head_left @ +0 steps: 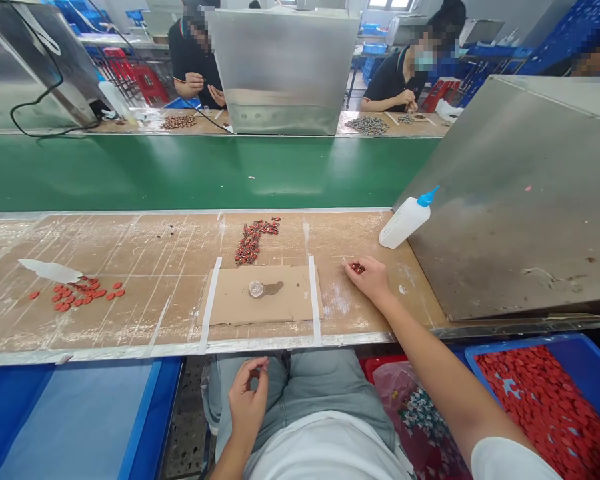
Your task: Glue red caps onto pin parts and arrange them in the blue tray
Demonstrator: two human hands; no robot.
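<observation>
My left hand (247, 400) hovers over my lap with the fingers curled and the thumb tip close to the forefinger; anything between the tips is too small to make out. At the right of the bench, my right hand (373, 279) rests with its fingers curled around several small red-and-dark pieces (357, 268). A pile of similar pieces (250, 241) lies behind a taped cardboard sheet (235, 303). On that sheet sits a small round clear container (255, 289) beside a dark wet-looking stain (273, 289).
A white squeeze bottle (405, 223) with a blue nozzle leans near a metal box (525, 200). Red discs (75, 297) lie at left by a white pouch (50, 270). Below are a blue bin (80, 420) and a tray of red discs (540, 400). Co-workers sit beyond the green belt (190, 173).
</observation>
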